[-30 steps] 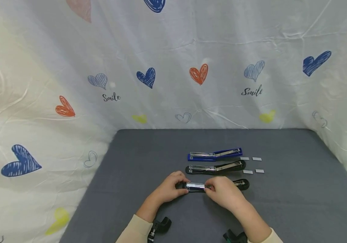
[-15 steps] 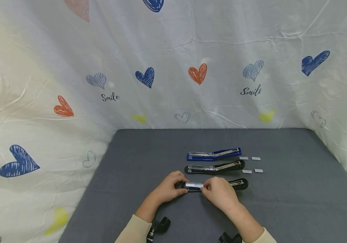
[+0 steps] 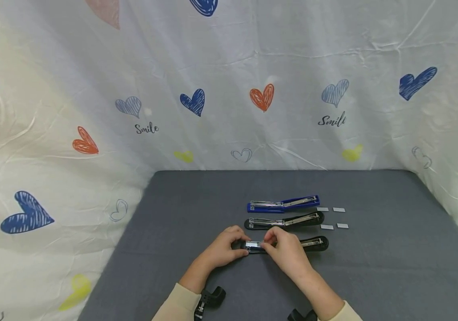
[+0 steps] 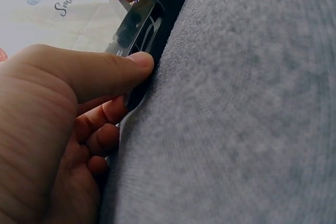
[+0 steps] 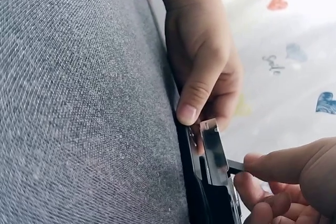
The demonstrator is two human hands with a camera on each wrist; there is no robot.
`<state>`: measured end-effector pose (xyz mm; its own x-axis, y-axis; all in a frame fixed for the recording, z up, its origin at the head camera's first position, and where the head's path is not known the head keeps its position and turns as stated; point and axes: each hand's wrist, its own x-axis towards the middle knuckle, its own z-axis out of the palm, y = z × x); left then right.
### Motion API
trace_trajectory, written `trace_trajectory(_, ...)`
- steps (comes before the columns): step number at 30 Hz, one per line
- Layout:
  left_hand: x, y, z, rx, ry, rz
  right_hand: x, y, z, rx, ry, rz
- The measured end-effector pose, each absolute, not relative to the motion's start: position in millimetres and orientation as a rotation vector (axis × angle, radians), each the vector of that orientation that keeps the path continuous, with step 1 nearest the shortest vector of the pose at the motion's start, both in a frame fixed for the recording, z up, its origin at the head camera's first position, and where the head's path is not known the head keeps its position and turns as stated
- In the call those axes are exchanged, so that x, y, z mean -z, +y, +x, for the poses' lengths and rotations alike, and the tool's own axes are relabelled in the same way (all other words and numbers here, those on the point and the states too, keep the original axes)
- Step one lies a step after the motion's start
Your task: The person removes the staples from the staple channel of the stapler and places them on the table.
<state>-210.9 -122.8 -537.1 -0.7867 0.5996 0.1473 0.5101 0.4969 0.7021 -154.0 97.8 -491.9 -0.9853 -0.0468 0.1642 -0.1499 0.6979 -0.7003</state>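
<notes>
A black stapler (image 3: pixel 320 243), opened out flat, lies nearest on the table in the head view. My left hand (image 3: pixel 225 247) grips its left end, the thumb at the near side, as the left wrist view shows. Over the stapler's metal magazine (image 5: pixel 214 148) is my right hand (image 3: pixel 289 256). Between its thumb and finger it pinches a small grey strip of staples (image 5: pixel 235 167), whose inner end meets the magazine in the right wrist view. The right hand hides the stapler's middle from the head camera.
Behind lie another opened black stapler (image 3: pixel 266 224) and an opened blue stapler (image 3: pixel 266 207). Several small staple strips (image 3: pixel 339 209) lie to their right. A white curtain (image 3: pixel 220 58) with printed hearts hangs along the table's (image 3: pixel 188 191) back and sides.
My right hand has slid left along the stapler towards my left hand, and its fingers have lifted slightly. The left hand keeps its hold in the same place.
</notes>
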Motion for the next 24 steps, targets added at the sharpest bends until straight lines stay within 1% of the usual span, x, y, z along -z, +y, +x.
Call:
trace_trajectory(7,537.8,-122.8,-211.1,-1.153,2.624,0.978,490.4,99.2,-154.2,-1.148,-2.768,0.243)
trace_trajectory(12,538.1,-122.3,-211.7,-1.144,2.627,0.967,483.5,104.2,-155.3,-1.236,-2.764,0.204)
trace_trajectory(17,538.3,-121.7,-211.9,-1.145,2.626,0.947,472.0,112.5,-154.5,-1.424,-2.753,0.155)
trace_trajectory(24,537.8,-121.2,-210.7,-1.154,2.624,0.914,450.2,134.3,-150.8,-1.538,-2.744,0.202)
